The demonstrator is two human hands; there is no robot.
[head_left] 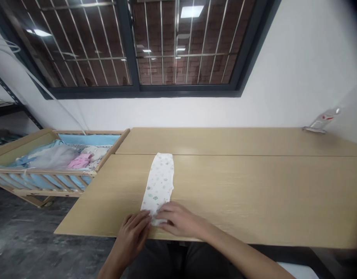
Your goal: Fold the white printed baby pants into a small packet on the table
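White baby pants [159, 182] with small printed figures lie folded lengthwise on the wooden table [242, 193], their near end close to the front edge. At the lower left corner of that end, my left hand [133, 232] has its fingers bent and pressed together on the fabric. My right hand [178, 220] comes in from the right and pinches the same end, thumb below and fingers above. Both hands almost meet there, and the fingertips partly hide the hem.
A wooden crib [59, 174] with blue lining stands left of the table, holding a pink cloth [80, 161] and other bedding. A clear plastic bottle [324, 119] is at the far right corner. Behind the table is a wall with a barred window [184, 46].
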